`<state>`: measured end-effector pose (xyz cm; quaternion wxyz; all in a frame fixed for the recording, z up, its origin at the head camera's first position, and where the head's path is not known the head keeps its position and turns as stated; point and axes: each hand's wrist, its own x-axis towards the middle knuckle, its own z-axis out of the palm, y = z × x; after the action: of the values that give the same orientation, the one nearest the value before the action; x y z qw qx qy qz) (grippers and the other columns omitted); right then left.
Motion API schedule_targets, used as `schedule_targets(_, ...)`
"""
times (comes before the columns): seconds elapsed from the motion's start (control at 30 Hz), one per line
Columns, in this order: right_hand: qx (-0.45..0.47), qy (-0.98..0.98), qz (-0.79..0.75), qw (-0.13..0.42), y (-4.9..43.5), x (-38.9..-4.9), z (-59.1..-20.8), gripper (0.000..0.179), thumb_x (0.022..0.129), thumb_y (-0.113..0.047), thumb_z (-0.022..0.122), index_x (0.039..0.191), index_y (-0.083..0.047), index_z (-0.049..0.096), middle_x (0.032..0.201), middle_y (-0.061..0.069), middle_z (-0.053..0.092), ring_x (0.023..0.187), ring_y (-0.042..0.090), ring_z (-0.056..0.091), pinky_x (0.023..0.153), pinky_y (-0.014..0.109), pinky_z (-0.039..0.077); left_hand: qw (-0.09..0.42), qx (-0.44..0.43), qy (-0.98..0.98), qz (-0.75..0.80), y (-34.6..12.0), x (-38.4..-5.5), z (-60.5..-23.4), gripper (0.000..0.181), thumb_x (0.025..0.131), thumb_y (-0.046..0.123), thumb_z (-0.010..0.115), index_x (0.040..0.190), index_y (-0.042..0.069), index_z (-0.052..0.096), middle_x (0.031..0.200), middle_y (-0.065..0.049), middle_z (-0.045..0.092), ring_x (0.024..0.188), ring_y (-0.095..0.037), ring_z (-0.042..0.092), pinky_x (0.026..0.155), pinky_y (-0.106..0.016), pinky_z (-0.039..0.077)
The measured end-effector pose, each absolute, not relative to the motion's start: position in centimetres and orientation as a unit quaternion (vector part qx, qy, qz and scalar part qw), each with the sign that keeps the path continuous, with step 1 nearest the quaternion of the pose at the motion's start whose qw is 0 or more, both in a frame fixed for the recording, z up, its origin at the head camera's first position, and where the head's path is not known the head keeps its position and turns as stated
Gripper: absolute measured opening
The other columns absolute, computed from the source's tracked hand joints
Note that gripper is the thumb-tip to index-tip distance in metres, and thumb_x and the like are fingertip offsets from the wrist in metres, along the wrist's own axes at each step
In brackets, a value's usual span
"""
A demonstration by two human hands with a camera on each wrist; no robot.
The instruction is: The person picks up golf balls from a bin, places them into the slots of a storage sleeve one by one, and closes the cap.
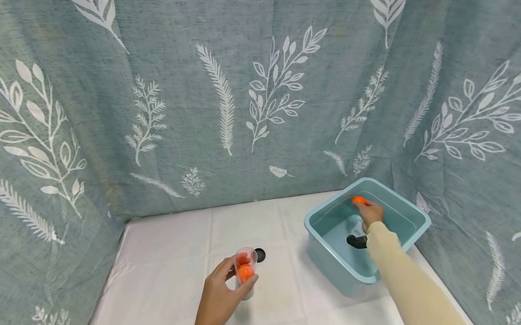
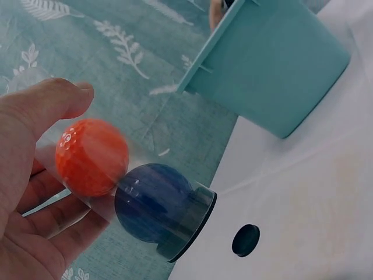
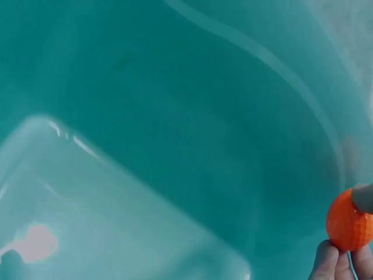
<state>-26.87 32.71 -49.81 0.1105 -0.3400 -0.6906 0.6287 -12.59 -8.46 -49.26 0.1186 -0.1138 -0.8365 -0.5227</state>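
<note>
My left hand (image 1: 223,289) grips a clear plastic tube (image 1: 244,293) above the white tabletop, thumb on one side and fingers round the other. Inside it, an orange golf ball (image 2: 92,157) lies against a dark blue ball (image 2: 154,202), which sits by the tube's black-rimmed end. Over at the right, my right hand (image 1: 371,214) reaches into a light blue plastic bin (image 1: 332,259). Between thumb and fingertips it pinches another orange golf ball (image 3: 348,221), held near the bin's inner wall.
A small black round cap (image 1: 260,255) lies on the white cloth (image 1: 164,270) just beyond the tube. In the bin, a black object (image 1: 356,241) is partly hidden by the right sleeve. Grey-green leaf-patterned curtains (image 1: 180,105) hang behind and at both sides.
</note>
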Motion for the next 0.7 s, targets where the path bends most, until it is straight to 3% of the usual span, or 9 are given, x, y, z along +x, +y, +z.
schedule_targets(0.3, -0.270, -0.672, 0.684, 0.086, 31.6, -25.1, -46.9, 0.062, 0.100, -0.013, 0.063, 0.153, 0.004, 0.036, 0.153, 0.021, 0.038, 0.136, 0.030, 0.042, 0.116, 0.038, 0.036, 0.119, -0.119, -0.833, -0.528, -8.3, -12.9, -48.6, 0.045, 0.078, 0.027, 0.090, 0.117, 0.017, 0.071, 0.109, 0.013, 0.067, 0.097, -0.008, 0.066, 0.090, -0.029, 0.057)
schedule_targets(0.53, -0.182, -0.704, 0.680, 0.095, 28.8, -22.7, -43.2, 0.061, 0.100, -0.021, 0.067, 0.150, 0.001, 0.040, 0.139, 0.013, 0.046, 0.121, 0.020, 0.049, 0.112, 0.032, 0.041, 0.112, -0.121, -0.836, -0.524, -8.1, -13.0, -48.3, 0.045, 0.079, 0.032, 0.089, 0.118, 0.019, 0.070, 0.110, 0.013, 0.067, 0.098, -0.008, 0.066, 0.091, -0.029, 0.057)
schedule_targets(0.7, -0.102, -0.691, 0.710, 0.093, 26.3, -21.6, -41.2, 0.059, 0.098, -0.019, 0.069, 0.147, 0.001, 0.042, 0.136, 0.012, 0.048, 0.120, 0.020, 0.050, 0.111, 0.032, 0.041, 0.097, -0.116, -0.839, -0.523, -7.7, -12.7, -48.3, 0.047, 0.079, 0.036, 0.088, 0.120, 0.019, 0.070, 0.111, 0.014, 0.066, 0.098, -0.008, 0.066, 0.091, -0.030, 0.057)
